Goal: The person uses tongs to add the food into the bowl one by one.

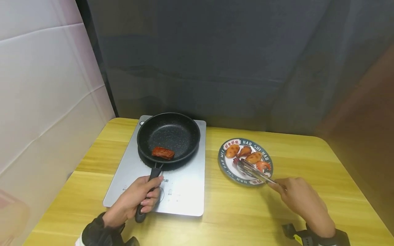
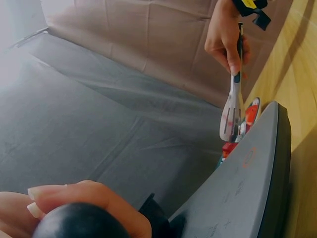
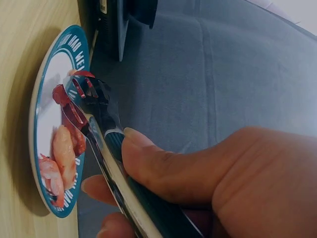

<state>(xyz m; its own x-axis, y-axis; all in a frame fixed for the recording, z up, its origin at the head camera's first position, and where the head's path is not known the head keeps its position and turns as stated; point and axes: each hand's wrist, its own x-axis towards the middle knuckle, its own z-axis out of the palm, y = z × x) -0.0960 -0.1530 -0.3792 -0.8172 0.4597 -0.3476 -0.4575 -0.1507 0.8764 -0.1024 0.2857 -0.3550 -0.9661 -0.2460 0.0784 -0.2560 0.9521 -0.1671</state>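
My left hand point(image 1: 135, 197) grips the black handle point(image 1: 140, 215) of a frying pan point(image 1: 173, 135). A reddish-brown piece of meat point(image 1: 163, 153) lies in the pan, near the handle side. My right hand point(image 1: 303, 198) holds metal food tongs point(image 1: 260, 175), thumb on one arm of them. Their slotted heads reach down over a round plate point(image 1: 226, 168) with a dark green rim. In the right wrist view a dark red piece of food point(image 3: 60, 94) shows at the tongs' tips; whether it is firmly pinched I cannot tell.
Under the pan is a flat silver induction cooker point(image 1: 187, 201) on the wooden table point(image 1: 234, 215). The plate also bears two browned oval pieces point(image 1: 232, 150), a drumstick point(image 1: 245, 151) and an orange-red shrimp point(image 1: 263, 166). A dark cloth point(image 1: 215, 68) hangs behind.
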